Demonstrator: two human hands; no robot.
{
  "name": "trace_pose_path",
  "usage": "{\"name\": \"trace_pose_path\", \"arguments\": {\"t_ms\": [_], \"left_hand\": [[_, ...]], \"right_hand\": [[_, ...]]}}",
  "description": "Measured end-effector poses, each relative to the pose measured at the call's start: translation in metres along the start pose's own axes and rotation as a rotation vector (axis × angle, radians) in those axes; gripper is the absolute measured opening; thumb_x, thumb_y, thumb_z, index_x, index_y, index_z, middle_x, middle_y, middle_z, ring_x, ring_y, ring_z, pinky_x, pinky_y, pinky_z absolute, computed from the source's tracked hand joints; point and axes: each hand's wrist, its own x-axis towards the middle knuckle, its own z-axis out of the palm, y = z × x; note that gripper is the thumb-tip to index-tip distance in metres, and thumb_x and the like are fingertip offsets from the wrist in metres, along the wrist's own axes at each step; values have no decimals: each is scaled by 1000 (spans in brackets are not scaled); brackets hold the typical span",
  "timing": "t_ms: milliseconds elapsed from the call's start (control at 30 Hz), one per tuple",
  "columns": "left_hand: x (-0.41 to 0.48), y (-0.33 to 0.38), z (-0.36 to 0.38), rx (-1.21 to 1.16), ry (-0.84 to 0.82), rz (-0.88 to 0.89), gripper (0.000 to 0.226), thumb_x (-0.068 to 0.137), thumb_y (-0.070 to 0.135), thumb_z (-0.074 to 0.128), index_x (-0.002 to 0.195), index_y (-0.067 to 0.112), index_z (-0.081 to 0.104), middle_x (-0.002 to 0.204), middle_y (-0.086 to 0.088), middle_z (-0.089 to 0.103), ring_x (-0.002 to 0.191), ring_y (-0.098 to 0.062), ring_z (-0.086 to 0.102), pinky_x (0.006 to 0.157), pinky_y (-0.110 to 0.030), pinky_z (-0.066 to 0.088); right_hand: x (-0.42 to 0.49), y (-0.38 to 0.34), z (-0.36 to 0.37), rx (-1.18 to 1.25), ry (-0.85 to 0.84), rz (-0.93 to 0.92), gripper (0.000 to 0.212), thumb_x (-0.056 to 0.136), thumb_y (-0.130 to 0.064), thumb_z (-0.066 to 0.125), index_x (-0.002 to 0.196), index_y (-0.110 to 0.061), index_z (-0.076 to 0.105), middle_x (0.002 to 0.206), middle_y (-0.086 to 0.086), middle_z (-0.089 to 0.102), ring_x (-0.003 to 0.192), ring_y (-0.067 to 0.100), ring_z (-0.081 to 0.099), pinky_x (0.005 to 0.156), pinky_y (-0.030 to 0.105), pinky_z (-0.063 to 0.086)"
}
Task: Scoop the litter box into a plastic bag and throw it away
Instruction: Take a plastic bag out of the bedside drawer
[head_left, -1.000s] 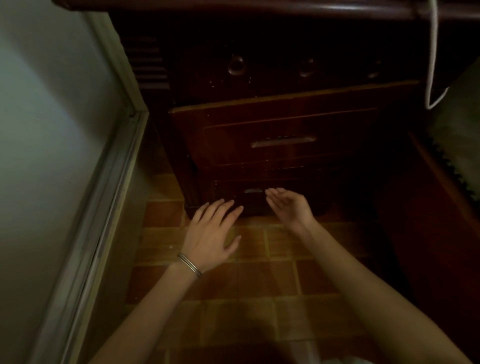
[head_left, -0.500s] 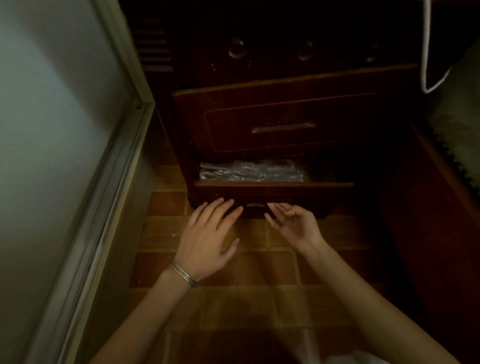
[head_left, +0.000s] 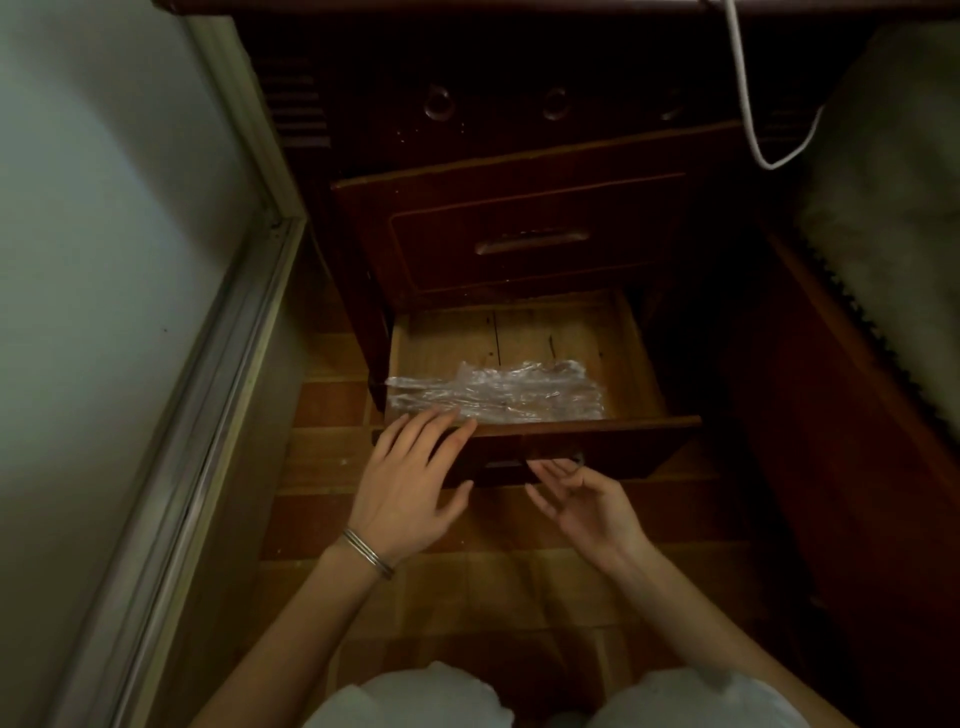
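The bottom drawer (head_left: 613, 447) of a dark wooden cabinet stands pulled out over the tiled floor. Clear crumpled plastic bags (head_left: 498, 392) lie along its front inside, on bare wood. My left hand (head_left: 410, 483) is flat and open, fingertips at the drawer's front edge just short of the bags. My right hand (head_left: 582, 499) is palm up under the drawer front, its fingertips curled at the metal handle (head_left: 576, 460). No litter box is in view.
The upper drawer (head_left: 530, 239) is partly out, above the open one. A pale wall and metal door frame (head_left: 218, 364) run along the left. A white cable (head_left: 748, 104) hangs at top right beside a pale cushion (head_left: 883, 208). My knees fill the bottom edge.
The bottom drawer has slid out from shut to wide open, uncovering the plastic bags. My right hand drew back with the handle; my left hand rose to the drawer's front edge.
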Motion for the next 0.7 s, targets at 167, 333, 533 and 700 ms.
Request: {"name": "trace_pose_path", "arguments": {"t_ms": [167, 333, 533, 700], "left_hand": [[3, -3, -4, -15, 42, -19, 57, 84, 46, 42, 133, 18, 47, 134, -4, 50, 128, -22, 40, 107, -42, 30], [13, -11, -9, 6, 46, -29, 57, 85, 48, 39, 133, 19, 47, 132, -4, 52, 126, -22, 43, 106, -40, 28], [31, -19, -11, -33, 38, -41, 58, 86, 51, 37, 134, 19, 45, 134, -2, 50, 128, -22, 41, 107, -42, 31], [36, -20, -6, -93, 16, -50, 59, 87, 53, 35, 136, 21, 43, 137, -1, 48, 130, -20, 40, 106, -45, 34]], "right_hand": [[-28, -14, 12, -635, -88, 194, 31, 91, 0, 44, 120, -4, 54, 122, 15, 60, 111, 23, 59, 94, 35, 47], [-57, -61, 53, -1138, -382, -67, 27, 90, -9, 55, 115, -16, 60, 112, 1, 68, 107, 10, 62, 96, 24, 47], [13, -100, 81, -1560, -276, -495, 35, 84, -21, 66, 118, -21, 58, 117, -11, 58, 111, 4, 55, 96, 21, 43], [82, -100, 72, -2009, -311, -312, 79, 72, -39, 75, 139, -19, 37, 145, 2, 34, 133, 20, 33, 108, 32, 28]]}}
